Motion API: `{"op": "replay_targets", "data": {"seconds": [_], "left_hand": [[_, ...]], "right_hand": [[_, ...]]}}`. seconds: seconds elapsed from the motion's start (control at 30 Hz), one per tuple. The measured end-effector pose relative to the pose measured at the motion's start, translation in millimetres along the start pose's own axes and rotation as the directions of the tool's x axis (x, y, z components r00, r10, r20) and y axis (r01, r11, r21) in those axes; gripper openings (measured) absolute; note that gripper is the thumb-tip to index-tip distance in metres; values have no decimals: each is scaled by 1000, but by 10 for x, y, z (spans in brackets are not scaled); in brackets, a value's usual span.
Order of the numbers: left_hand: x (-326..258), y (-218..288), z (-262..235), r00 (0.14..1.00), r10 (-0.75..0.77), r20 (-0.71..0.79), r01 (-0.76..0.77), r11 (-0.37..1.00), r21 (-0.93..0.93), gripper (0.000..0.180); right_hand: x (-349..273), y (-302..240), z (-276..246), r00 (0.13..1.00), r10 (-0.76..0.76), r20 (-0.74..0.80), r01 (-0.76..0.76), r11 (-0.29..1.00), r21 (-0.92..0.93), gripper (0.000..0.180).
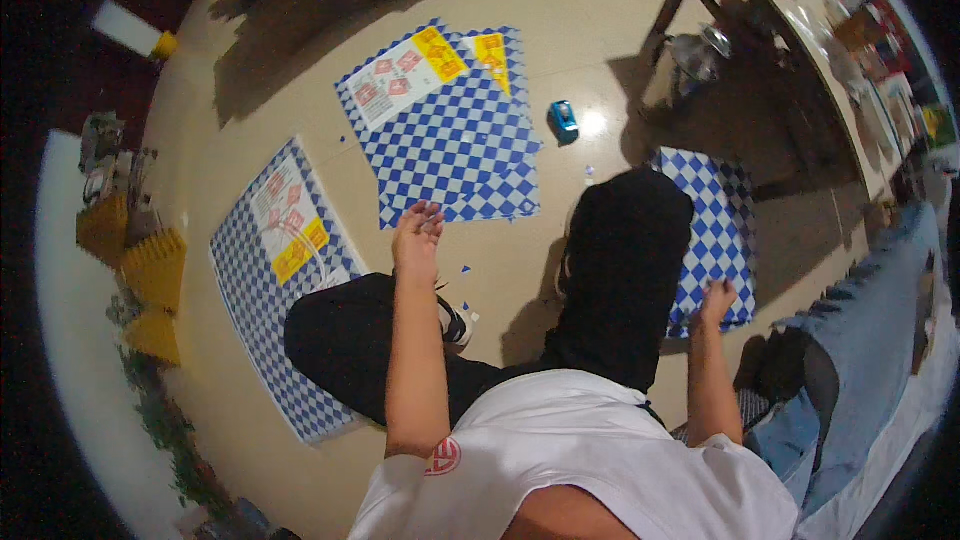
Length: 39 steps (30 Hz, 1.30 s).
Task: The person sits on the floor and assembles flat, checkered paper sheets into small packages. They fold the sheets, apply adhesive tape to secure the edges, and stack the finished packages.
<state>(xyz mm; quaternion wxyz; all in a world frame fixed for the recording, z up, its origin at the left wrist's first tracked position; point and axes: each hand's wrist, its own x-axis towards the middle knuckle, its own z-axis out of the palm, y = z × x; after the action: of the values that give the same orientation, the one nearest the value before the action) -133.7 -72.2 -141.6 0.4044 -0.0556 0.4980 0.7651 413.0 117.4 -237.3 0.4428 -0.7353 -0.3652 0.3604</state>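
Note:
Raised before me, my left hand [416, 240] has its fingers curled together around something small and greyish that I cannot make out. Behind that hand on the floor lie overlapping blue-and-white checkered sheets [450, 145] with white and yellow printed panels. My right hand [716, 302] is closed over the near part of a stack of checkered sheets [712, 225] beside my right knee. What its fingers hold, if anything, is hidden, and I cannot tell whether it touches the stack.
A small blue-and-black object [564, 122] lies right of the middle sheets. To my left is another checkered stack [255, 285]. Small paper scraps [466, 269] dot the floor. A cluttered wooden table [800, 30] stands at the far right, above a bag [690, 60]. Blue fabric [870, 340] lies near right.

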Motion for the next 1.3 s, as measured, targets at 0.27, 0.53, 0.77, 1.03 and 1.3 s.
{"op": "replay_targets", "data": {"seconds": [0.27, 0.53, 0.77, 1.03, 1.3], "left_hand": [[839, -618, -434, 948, -134, -290, 172, 979, 109, 33], [1688, -1063, -1395, 872, -44, -487, 382, 682, 624, 47], [1775, -639, -1006, 790, 49, -611, 487, 555, 674, 74], [2055, -718, -1171, 678, 229, -698, 575, 426, 698, 68], [2139, -1082, -1809, 692, 380, -614, 377, 535, 756, 45]], "right_hand": [[-279, -2842, 2081, 338, -176, 924, 346, 937, 52, 33], [-416, -1945, 4393, 78, 394, 916, 698, 634, -332, 40], [-562, -600, 5447, 469, -201, 860, 847, 377, -374, 53], [-595, -480, 5460, 668, -113, 736, 695, 450, -561, 42], [-722, -722, 5377, 643, -217, 735, 699, 559, -446, 40]]}}
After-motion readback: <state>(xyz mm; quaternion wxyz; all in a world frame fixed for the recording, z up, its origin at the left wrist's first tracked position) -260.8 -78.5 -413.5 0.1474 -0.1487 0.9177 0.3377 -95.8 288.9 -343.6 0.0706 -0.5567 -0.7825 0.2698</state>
